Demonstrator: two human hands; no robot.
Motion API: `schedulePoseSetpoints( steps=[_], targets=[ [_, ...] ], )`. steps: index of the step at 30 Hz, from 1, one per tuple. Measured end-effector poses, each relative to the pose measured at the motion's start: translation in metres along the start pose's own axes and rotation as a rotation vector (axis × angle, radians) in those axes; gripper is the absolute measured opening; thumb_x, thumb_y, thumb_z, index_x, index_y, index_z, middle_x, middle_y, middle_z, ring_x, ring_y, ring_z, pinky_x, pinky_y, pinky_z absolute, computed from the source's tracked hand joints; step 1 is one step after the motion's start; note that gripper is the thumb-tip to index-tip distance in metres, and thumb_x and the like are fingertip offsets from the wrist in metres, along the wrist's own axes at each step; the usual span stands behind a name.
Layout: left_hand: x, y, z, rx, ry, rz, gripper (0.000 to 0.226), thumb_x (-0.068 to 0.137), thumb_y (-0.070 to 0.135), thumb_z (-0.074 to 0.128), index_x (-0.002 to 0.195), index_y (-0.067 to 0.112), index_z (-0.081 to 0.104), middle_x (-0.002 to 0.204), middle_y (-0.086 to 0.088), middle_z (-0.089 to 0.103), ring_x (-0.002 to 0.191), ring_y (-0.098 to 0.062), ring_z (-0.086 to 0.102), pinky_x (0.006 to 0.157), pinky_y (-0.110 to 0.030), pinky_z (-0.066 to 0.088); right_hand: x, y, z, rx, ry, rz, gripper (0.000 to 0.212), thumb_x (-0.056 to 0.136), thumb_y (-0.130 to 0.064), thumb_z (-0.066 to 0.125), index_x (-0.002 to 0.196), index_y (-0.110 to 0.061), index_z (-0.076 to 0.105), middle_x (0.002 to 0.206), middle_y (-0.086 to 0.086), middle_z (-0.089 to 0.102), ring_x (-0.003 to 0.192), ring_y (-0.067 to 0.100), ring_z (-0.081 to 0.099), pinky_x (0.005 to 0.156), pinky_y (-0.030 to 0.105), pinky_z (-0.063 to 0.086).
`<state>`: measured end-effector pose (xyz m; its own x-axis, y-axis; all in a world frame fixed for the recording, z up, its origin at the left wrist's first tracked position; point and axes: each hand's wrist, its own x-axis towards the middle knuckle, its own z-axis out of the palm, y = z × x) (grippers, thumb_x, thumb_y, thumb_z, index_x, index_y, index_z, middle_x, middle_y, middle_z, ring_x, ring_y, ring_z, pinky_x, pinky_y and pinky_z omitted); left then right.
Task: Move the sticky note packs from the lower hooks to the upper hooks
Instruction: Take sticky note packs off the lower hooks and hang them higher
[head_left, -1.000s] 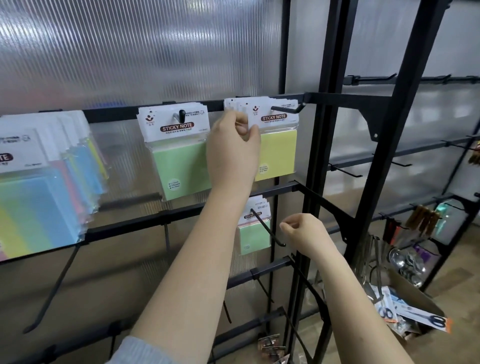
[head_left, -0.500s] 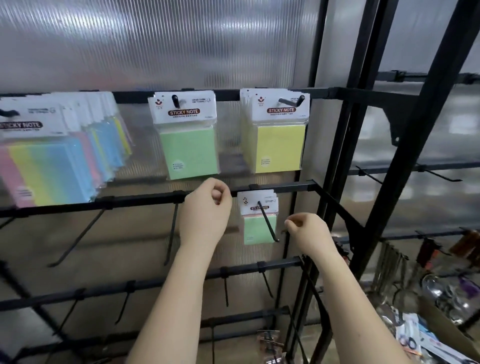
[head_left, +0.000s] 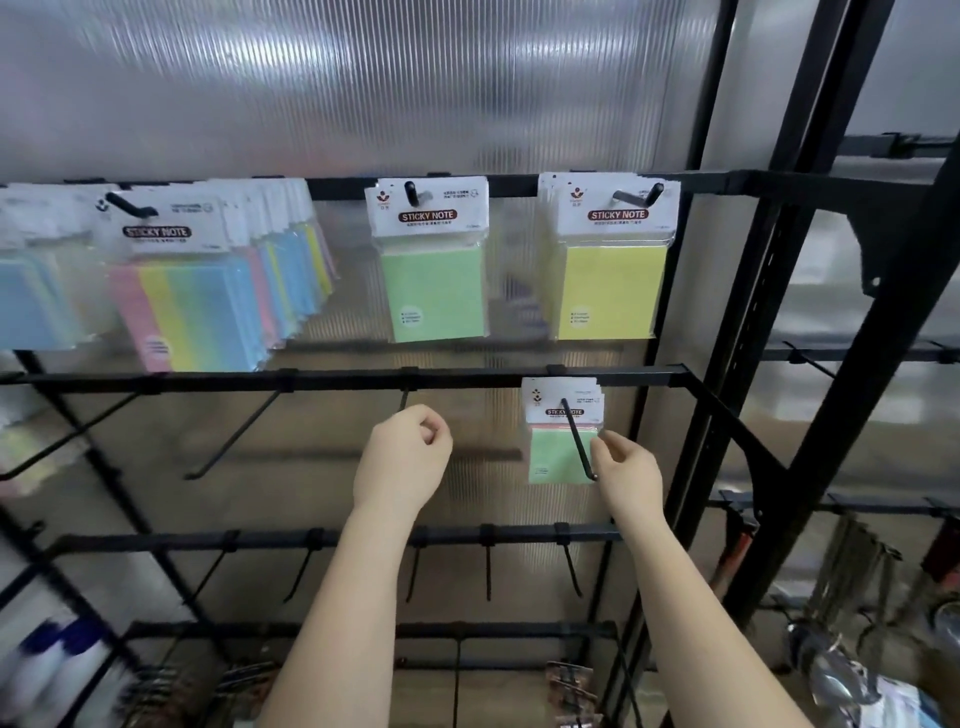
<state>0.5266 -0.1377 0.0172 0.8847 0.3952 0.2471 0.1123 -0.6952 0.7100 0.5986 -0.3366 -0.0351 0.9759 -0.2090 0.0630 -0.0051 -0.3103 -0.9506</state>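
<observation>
The remaining sticky note packs (head_left: 563, 431) hang on a lower hook (head_left: 577, 439) at the right end of the second rail (head_left: 337, 378). The front pack shows a green pad below a white header card; a pink edge is visible behind it.

The right hand (head_left: 626, 470) is raised just right of the hook's tip. Its fingers (head_left: 605, 444) are curled and drawn together at the right edge of the front pack, beside the hook shaft. Whether they actually pinch the pack, or only touch it, cannot be determined.

The left hand (head_left: 402, 460) is held in front of the second rail, well left of the lower packs, below a bare hook. Its fingers are curled into a loose fist with nothing in them.

On the upper rail (head_left: 514, 184), a green pack (head_left: 432, 260) hangs on one upper hook (head_left: 412, 192). A stack of yellow packs (head_left: 610, 257) hangs on the upper hook to its right (head_left: 636, 195), directly above the lower packs. Multicolour packs (head_left: 176, 280) fill the hooks at the left of the upper rail.

The black rack frame (head_left: 748, 332) stands to the right of both hands. Bare hooks project from the lower rails.
</observation>
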Motion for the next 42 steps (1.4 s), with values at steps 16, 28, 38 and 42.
schedulePoseSetpoints(
  steps=[16,28,38,42],
  targets=[
    [0.006,-0.010,-0.003,0.038,0.014,-0.010,0.011,0.093,0.021,0.052,0.091,0.022,0.062,0.078,0.009,0.061,0.073,-0.008,0.054,0.051,-0.019,0.036,0.006,0.003,0.012,0.115,-0.046,-0.023,0.040,0.094,-0.027,0.055,0.083,0.011,0.057,0.066,0.008,0.049,0.061,0.016,0.037,0.054,0.030,0.026],
    [0.020,-0.003,0.024,0.002,-0.082,0.031,0.011,0.093,0.021,0.051,0.094,0.020,0.062,0.085,0.003,0.065,0.078,-0.012,0.057,0.055,-0.019,0.039,-0.021,-0.005,-0.030,-0.143,-0.156,-0.104,0.035,0.097,-0.024,0.045,0.083,0.003,0.062,0.065,0.001,0.051,0.062,0.014,0.042,0.057,0.028,0.029],
    [0.036,0.026,0.073,-0.130,-0.290,-0.031,0.035,0.096,0.024,0.050,0.126,0.008,0.057,0.126,-0.006,0.061,0.113,-0.020,0.056,0.083,-0.020,0.036,-0.050,-0.027,-0.078,-0.273,-0.346,-0.028,0.036,0.096,-0.033,0.044,0.081,-0.004,0.060,0.068,-0.002,0.055,0.059,0.012,0.044,0.049,0.021,0.029],
    [0.039,0.035,0.091,-0.191,-0.305,-0.065,0.035,0.096,0.024,0.052,0.126,0.006,0.054,0.124,-0.007,0.061,0.108,-0.020,0.057,0.077,-0.023,0.039,-0.061,-0.037,-0.095,-0.239,-0.349,-0.047,0.036,0.097,-0.036,0.045,0.088,-0.006,0.065,0.079,-0.001,0.070,0.065,0.008,0.055,0.059,0.024,0.038]
  ],
)
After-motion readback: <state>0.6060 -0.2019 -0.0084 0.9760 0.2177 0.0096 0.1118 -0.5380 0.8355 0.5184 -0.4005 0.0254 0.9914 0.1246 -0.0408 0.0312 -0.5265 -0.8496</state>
